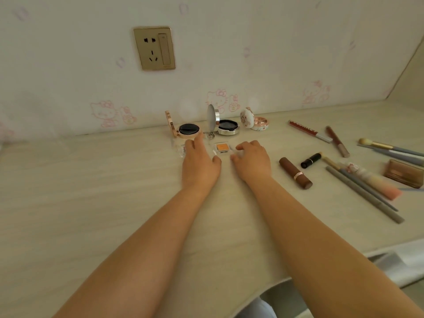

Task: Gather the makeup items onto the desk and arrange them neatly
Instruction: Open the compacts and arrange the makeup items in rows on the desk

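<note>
A pale wooden desk [91,191] stands against a wall with pink cat wallpaper and a gold wall socket [154,48]. A small clear case with orange eyeshadow [222,148] lies between the two hands. The right hand [252,159] rests beside it, fingers loosely curled, and I cannot tell if they touch it. The left hand [200,161] lies flat, fingers straight, over another small clear case [180,149]. Just past the fingertips, three open compacts stand in a row: a pink one [184,129], a silver one [223,125], a white one [254,122]. Right of the right hand lie a brown lipstick [295,173], a black lipstick [311,160], two lip gloss tubes [309,131] and brushes [364,189].
</note>
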